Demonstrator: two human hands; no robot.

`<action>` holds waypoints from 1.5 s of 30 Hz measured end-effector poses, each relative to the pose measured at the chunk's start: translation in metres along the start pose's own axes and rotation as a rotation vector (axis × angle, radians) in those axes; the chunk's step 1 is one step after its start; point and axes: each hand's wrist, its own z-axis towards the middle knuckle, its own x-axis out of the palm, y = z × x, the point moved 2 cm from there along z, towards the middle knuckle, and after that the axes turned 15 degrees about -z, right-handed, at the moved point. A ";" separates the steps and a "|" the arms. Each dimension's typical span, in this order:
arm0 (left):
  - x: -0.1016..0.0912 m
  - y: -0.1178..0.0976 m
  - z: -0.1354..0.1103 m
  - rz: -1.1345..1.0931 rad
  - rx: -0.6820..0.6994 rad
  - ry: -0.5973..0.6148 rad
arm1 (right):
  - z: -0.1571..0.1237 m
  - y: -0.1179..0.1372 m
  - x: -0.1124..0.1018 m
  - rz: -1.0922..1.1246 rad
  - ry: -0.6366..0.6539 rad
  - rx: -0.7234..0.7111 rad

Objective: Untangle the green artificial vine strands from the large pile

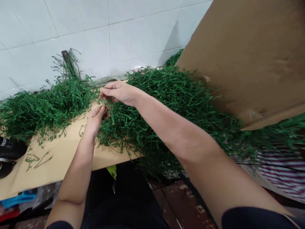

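My right hand [119, 93] pinches a thin green stem between thumb and fingers, above the gap between two heaps. Just below it, my left hand [97, 115] is closed, thumb against curled fingers, on the lower part of a green stem; the grip is partly hidden. Both hands touch the edge of the large heap of tangled green plastic-looking stems [166, 95], which spreads under my right forearm. To the left lies a second heap of the same green stems [52, 105]. A few loose stem pieces [38, 160] rest on the cardboard sheet [62, 152].
A big upright cardboard panel [250, 57] stands at the right, against the heap. White tiled wall [95, 41] closes off the back. A black object [10, 149] sits at the left edge, above a blue-handled item [20, 198]. Striped cloth [281, 171] lies at right.
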 end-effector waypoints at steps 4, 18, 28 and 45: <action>0.000 -0.010 -0.009 0.457 0.233 0.087 | 0.003 -0.006 -0.002 -0.148 -0.147 0.014; -0.004 -0.004 -0.022 0.938 0.206 0.158 | -0.004 -0.037 -0.036 -0.300 -0.345 0.186; 0.017 -0.010 -0.005 0.671 0.299 0.066 | -0.002 -0.011 -0.012 -0.371 -0.244 0.009; 0.016 0.009 -0.015 0.404 0.155 -0.088 | 0.018 -0.029 0.013 -0.641 -0.479 0.101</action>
